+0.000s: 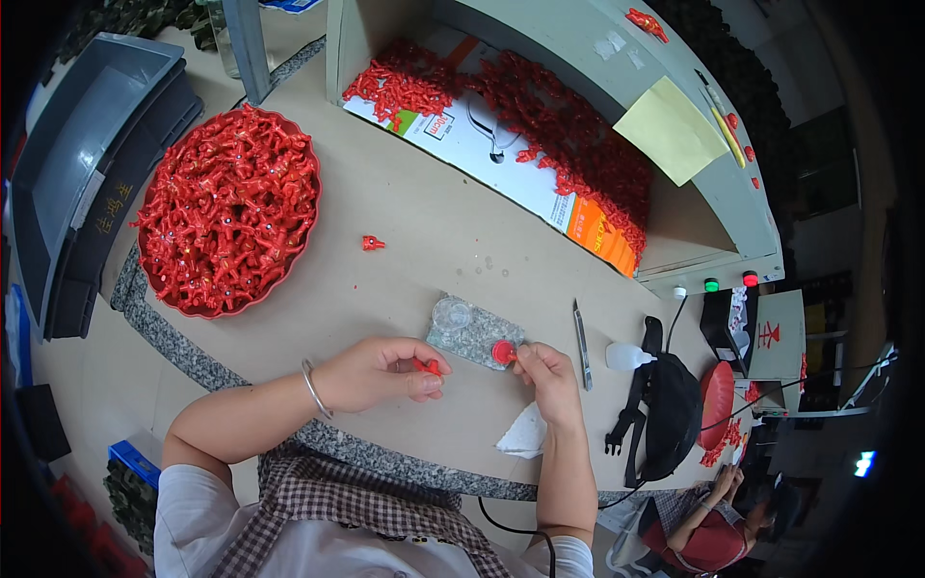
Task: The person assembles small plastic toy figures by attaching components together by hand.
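My left hand [390, 374] is closed in a pinch on a small red plastic piece [431, 367], most of it covered by the fingers. Between the thumb and fingers of my right hand [551, 374] is a red piece with a round, disc-like end [502, 352]. That end is over the right edge of a speckled granite slab [474, 332]; I cannot tell whether it touches. A clear round dish [452, 314] rests on the slab's left part. Beyond my left hand, one loose red figure piece [373, 243] lies on the table.
A scalloped red bowl [314, 207] heaped with red figure pieces stands left, beside stacked grey bins [92, 144]. More pieces fill a shelf [501, 125] at the back. On the right are tweezers [583, 345], a white bottle [628, 356] and a black bag [672, 409]. Another person [708, 530] works far right.
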The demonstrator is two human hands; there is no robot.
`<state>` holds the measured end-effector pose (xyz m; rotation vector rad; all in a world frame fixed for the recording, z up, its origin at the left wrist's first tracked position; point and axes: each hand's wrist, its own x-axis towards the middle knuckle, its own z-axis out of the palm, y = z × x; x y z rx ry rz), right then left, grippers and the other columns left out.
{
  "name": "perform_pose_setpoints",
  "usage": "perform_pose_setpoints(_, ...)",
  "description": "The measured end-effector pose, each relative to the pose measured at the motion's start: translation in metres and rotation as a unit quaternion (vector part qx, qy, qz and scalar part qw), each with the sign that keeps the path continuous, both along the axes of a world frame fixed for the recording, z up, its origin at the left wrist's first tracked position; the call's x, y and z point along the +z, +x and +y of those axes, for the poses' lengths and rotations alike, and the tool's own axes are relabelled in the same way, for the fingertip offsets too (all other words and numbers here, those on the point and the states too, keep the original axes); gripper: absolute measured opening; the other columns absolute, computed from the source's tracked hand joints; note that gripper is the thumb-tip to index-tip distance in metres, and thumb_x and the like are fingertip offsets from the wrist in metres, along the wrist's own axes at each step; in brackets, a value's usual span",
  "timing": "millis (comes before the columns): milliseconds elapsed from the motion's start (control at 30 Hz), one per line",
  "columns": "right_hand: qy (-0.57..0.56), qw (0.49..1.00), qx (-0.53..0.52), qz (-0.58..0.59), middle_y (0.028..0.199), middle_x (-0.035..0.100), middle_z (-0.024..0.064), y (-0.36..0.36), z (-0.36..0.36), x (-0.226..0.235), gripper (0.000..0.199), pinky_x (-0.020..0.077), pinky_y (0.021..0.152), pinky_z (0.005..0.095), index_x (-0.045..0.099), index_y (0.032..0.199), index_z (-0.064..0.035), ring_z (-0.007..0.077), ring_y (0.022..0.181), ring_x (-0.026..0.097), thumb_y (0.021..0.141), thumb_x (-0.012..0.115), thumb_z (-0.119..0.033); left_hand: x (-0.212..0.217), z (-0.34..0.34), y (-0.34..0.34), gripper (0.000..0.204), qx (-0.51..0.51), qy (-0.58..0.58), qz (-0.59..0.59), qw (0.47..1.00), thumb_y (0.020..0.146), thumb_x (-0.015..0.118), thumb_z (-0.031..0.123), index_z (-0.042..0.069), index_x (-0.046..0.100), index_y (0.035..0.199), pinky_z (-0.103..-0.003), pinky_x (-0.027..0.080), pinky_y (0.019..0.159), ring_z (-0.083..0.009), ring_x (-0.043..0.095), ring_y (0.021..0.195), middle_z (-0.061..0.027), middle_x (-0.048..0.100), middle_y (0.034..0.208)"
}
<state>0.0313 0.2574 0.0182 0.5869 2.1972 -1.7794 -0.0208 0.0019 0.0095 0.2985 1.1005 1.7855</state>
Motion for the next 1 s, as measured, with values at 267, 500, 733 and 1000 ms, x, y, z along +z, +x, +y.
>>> perform_pose_setpoints(267, -0.008, 1.000, -0.006, 0.003, 0.062, 0.052, -0.0024, 0.002, 0.002, 0.001, 0.026, 0.0310, 0.053, 0.0195, 0.056, 0.065, -0.0053, 0.0048, 0.056, 0.039, 0.086, 0.053, -0.020, 0.002, -0.001, 0.001, 0.029, 0.015, 0.029, -0.011, 0.999, 0.089, 0.050, 0.011, 0.003, 0.050, 0.116, -0.029, 0.046, 0.084, -0.0153, 0.056, 0.097, -0.0074, 0.057, 0.102)
perform_pose_setpoints(500, 0.010, 1.000, 0.000, 0.018, 0.059, 0.048, -0.0039, 0.002, 0.004, 0.005, 0.027, 0.0298, 0.052, 0.0192, 0.054, 0.064, -0.0054, 0.0039, 0.056, 0.038, 0.087, 0.052, -0.020, -0.004, -0.003, -0.001, 0.029, 0.015, 0.047, 0.008, 0.999, 0.089, 0.051, 0.014, 0.005, 0.050, 0.116, -0.031, 0.046, 0.084, -0.0167, 0.055, 0.099, -0.0063, 0.057, 0.101)
perform_pose_setpoints(733, 0.220, 0.888, 0.237, 0.326, 0.068, 0.050, 0.0002, -0.003, -0.025, 0.045, 0.010, 0.0343, 0.067, 0.0291, 0.058, 0.071, -0.0073, 0.0156, 0.066, 0.046, 0.077, 0.062, -0.015, 0.003, -0.003, -0.003, 0.033, 0.002, 0.022, -0.039, 0.999, 0.089, 0.051, 0.016, 0.006, 0.048, 0.120, -0.029, 0.046, 0.082, -0.0144, 0.056, 0.097, -0.0041, 0.056, 0.100)
perform_pose_setpoints(1000, 0.339, 0.787, 0.347, 0.380, 0.071, 0.051, -0.0025, -0.014, -0.051, 0.059, 0.013, 0.0301, 0.073, 0.0330, 0.060, 0.073, -0.0122, 0.0164, 0.068, 0.047, 0.070, 0.067, -0.023, -0.002, 0.000, -0.002, 0.033, -0.017, 0.036, -0.024, 0.999, 0.089, 0.051, 0.018, 0.005, 0.048, 0.119, -0.026, 0.047, 0.079, -0.0119, 0.056, 0.094, -0.0037, 0.056, 0.103)
